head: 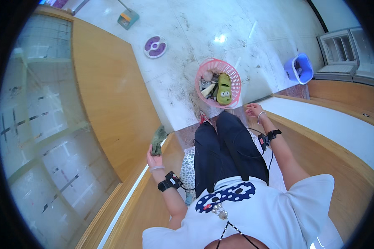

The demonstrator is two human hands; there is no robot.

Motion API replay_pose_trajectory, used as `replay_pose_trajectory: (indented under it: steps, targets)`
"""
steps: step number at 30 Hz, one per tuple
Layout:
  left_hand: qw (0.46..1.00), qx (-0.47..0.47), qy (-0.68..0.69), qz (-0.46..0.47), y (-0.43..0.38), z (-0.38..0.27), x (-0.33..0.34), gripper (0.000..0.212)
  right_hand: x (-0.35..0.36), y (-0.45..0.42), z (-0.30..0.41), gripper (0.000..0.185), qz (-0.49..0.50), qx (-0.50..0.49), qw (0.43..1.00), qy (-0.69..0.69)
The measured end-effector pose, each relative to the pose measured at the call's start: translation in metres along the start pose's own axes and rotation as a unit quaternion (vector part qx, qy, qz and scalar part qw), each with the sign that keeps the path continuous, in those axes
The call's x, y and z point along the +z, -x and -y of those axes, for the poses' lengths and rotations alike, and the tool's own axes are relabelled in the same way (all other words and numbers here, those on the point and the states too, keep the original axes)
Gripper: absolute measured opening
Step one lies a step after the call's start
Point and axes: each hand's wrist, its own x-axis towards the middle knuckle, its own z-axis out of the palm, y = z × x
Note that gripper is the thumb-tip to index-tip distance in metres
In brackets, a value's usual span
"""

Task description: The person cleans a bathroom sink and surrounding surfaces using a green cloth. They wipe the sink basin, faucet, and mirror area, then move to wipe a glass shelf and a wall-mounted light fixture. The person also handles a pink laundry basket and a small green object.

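My left hand (155,159) holds a dark green cloth (158,140) by its lower end, beside the edge of the wooden door frame. My right hand (254,110) is held out near the opposite side of the doorway, fingers loosely apart and nothing visible in it. Before my feet a pink plastic basket (236,81) stands on the floor. In it lie a green clog with cartoon eyes (224,90), a pale elongated item (208,90) and other things, partly covering each other. A red shoe (202,117) shows below the basket.
At my left is a wooden door (112,90) beside taped translucent panes (59,133). A purple-and-white round disc (155,46) and a dustpan (128,19) are on the dirt-marked floor (187,46). To the right stand a blue bin (306,70) and a grey-framed unit (338,51).
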Motion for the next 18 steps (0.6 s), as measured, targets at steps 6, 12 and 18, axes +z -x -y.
replay_pose_trajectory:
  steps: [6,12,18]
  targets:
    - [0.998,0.05,0.002,0.044,-0.042,-0.05,0.061,0.027,-0.005,0.01,0.048,0.022,-0.018,-0.064,0.996,-0.057]
    - [0.991,0.07,0.039,0.107,-0.06,-0.082,0.149,0.025,-0.015,-0.012,0.12,0.024,-0.039,-0.066,0.995,-0.059]
    - [0.98,0.128,0.122,0.088,-0.043,-0.095,0.224,0.027,0.006,-0.074,0.303,0.023,0.005,-0.153,0.988,0.003]
